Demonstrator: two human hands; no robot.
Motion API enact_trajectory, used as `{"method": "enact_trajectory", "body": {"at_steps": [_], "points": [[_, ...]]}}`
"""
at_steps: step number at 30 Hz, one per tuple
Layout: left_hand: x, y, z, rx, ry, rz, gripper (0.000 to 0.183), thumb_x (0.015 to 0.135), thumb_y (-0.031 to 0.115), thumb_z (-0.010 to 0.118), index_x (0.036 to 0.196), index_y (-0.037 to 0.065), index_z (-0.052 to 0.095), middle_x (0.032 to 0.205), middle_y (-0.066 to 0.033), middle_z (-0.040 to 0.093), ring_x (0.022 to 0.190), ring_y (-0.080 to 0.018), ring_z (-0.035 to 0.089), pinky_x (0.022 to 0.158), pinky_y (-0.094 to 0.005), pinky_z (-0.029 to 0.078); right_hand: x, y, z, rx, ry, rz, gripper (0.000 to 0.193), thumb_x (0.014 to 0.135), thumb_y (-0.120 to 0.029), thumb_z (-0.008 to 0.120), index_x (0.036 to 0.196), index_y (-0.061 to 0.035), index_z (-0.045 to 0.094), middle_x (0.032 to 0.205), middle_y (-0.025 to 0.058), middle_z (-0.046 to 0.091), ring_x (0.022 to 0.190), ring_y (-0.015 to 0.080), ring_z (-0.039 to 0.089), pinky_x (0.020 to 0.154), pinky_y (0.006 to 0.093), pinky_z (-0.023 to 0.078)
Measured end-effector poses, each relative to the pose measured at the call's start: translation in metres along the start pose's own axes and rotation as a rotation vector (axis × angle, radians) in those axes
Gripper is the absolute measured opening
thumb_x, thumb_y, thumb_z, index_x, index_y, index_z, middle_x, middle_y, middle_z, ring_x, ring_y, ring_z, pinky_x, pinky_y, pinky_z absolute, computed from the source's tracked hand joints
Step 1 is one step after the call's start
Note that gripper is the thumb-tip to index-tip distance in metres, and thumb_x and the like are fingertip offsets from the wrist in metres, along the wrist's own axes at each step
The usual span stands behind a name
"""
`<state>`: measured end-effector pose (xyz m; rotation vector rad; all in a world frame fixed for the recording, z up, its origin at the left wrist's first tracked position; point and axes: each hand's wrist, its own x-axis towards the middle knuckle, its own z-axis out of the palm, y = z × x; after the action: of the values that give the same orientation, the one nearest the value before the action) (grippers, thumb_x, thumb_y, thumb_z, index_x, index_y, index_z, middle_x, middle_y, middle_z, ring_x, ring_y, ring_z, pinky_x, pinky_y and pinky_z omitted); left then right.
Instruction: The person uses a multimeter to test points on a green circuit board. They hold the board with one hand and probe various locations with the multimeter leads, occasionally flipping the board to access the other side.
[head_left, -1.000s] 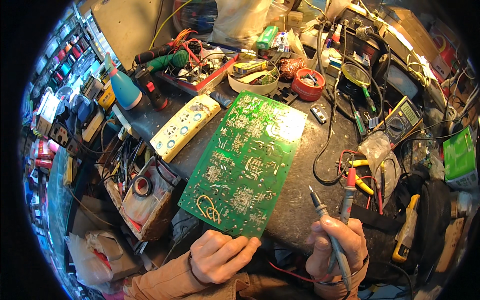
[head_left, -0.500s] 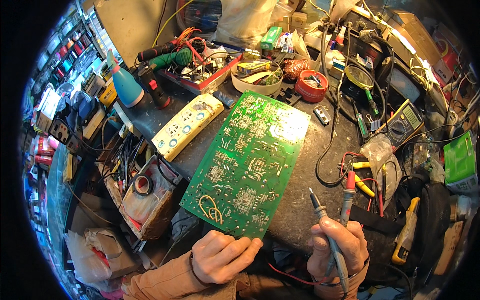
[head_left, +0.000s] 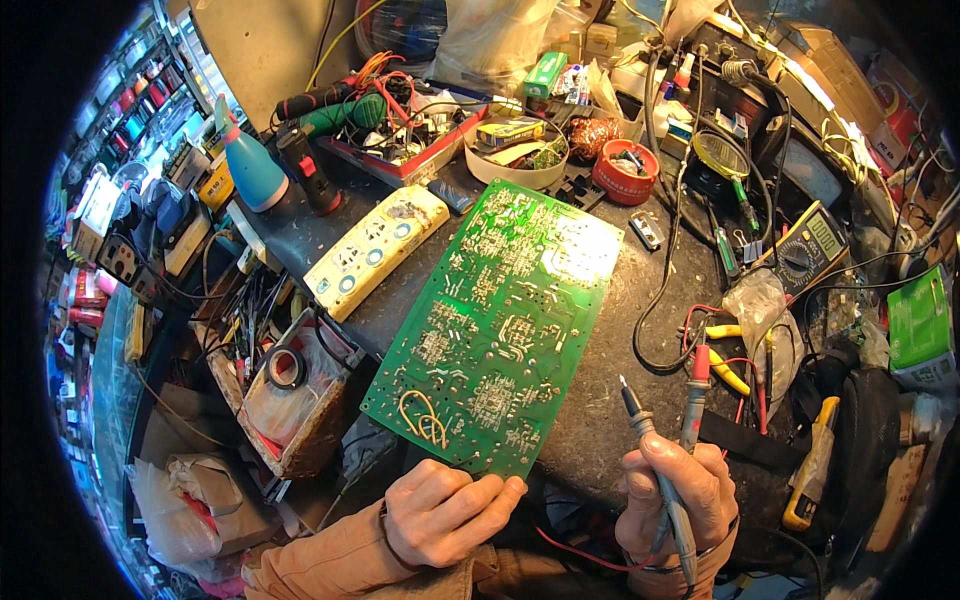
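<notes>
A large green circuit board (head_left: 465,345) slants away from me over the bench, solder side up, with bright glare on its far right corner. My left hand (head_left: 445,515) grips its near edge, fingers closed at the near right corner. A loop of pale wire (head_left: 420,418) shows on the board's near left part. In my closed right hand (head_left: 680,490) are two test probes. The dark probe (head_left: 634,405) points up and to the left; the red-tipped probe (head_left: 697,385) stands more upright beside it. Both tips are apart from the board.
A multimeter (head_left: 808,245) lies at the right, near yellow-handled pliers (head_left: 728,355). Left of the board are a cream power strip (head_left: 375,250) and a box with a tape roll (head_left: 286,368). Behind stand a blue spray bottle (head_left: 252,168), a parts bowl (head_left: 515,172) and a red tub (head_left: 626,178).
The circuit board has shifted very slightly in my left hand's grip. My right hand and the probes hold the same place.
</notes>
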<state>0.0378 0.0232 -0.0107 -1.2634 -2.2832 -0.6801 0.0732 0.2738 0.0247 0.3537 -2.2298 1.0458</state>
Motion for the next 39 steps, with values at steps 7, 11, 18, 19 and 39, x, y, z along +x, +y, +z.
{"method": "enact_trajectory", "body": {"at_steps": [7,11,18,19,39], "points": [[-0.001,-0.001,0.000,-0.013,-0.004,-0.005,0.037,0.074,0.013,0.094,0.109,0.010,0.083,0.098,0.0030,0.068,0.077,-0.0135,0.056,0.063,-0.0270,0.046,0.000,0.002,0.002,-0.005,0.025,-0.021,0.042,0.087,-0.001,0.086,0.127,-0.0035,0.072,0.084,0.0103,0.071,0.058,0.0190,0.068,0.053,0.0316,0.055],[-0.002,-0.001,0.002,-0.001,0.015,0.005,0.036,0.074,0.013,0.093,0.109,0.010,0.083,0.098,0.0029,0.068,0.076,-0.0134,0.056,0.063,-0.0274,0.046,0.001,0.002,0.002,-0.025,0.015,-0.033,0.042,0.088,-0.001,0.086,0.127,-0.0037,0.072,0.083,0.0102,0.071,0.058,0.0187,0.067,0.052,0.0316,0.055],[0.001,-0.004,-0.005,0.049,0.018,0.049,0.029,0.083,0.011,0.078,0.111,0.009,0.083,0.103,0.0034,0.071,0.080,-0.0109,0.055,0.069,-0.0243,0.045,0.001,0.002,0.001,-0.024,-0.002,-0.015,0.043,0.090,-0.002,0.085,0.130,-0.0044,0.070,0.084,0.0088,0.069,0.057,0.0171,0.066,0.052,0.0312,0.054],[0.002,-0.004,-0.007,0.051,0.013,0.053,0.029,0.083,0.011,0.078,0.111,0.009,0.083,0.103,0.0035,0.072,0.080,-0.0106,0.054,0.069,-0.0241,0.045,0.001,0.002,0.001,-0.023,-0.002,-0.011,0.044,0.090,-0.002,0.085,0.131,-0.0046,0.070,0.084,0.0086,0.069,0.057,0.0170,0.065,0.051,0.0312,0.054],[0.015,-0.007,-0.017,0.074,0.012,0.043,0.029,0.085,0.013,0.077,0.113,0.010,0.083,0.105,0.0051,0.072,0.081,-0.0097,0.055,0.069,-0.0237,0.045,-0.001,0.008,0.002,-0.069,0.029,-0.079,0.043,0.087,0.001,0.085,0.128,-0.0022,0.072,0.081,0.0049,0.070,0.053,0.0136,0.056,0.048,0.0296,0.050]]}}
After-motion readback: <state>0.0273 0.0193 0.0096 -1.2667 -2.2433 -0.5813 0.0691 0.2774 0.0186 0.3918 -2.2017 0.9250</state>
